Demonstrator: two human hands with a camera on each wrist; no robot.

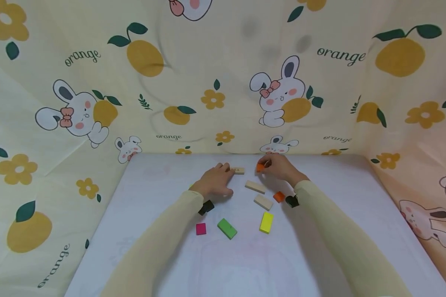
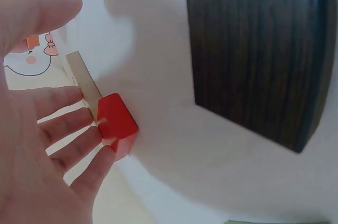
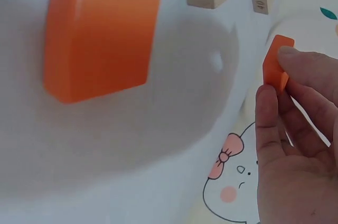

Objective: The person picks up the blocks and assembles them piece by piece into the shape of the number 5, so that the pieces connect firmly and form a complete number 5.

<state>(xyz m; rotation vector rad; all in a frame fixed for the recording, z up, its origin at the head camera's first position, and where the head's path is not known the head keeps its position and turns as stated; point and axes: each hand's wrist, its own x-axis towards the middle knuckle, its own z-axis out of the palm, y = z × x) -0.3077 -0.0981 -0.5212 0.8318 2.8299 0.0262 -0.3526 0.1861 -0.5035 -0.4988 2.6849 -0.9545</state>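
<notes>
At the far side of the table, my right hand [image 1: 280,166] pinches a small orange block [image 3: 274,63] between thumb and fingers. My left hand [image 1: 215,181] lies to its left, fingers extended. In the left wrist view its fingertips touch a red block [image 2: 117,121] and a plain wooden block [image 2: 84,81] lying end to end. The head view hides that red block behind the hand. A dark brown block [image 2: 259,55] is near the left wrist. Below the right hand are another orange block [image 3: 108,36] and a black block [image 1: 292,201].
Two more wooden blocks [image 1: 255,187] lie between the hands, one marked with digits. Nearer the front are a green block [image 1: 227,228], a yellow block [image 1: 266,222] and a pinkish-red block [image 1: 201,229]. A patterned cloth [image 1: 215,119] with rabbits and oranges surrounds the white table [image 1: 238,268].
</notes>
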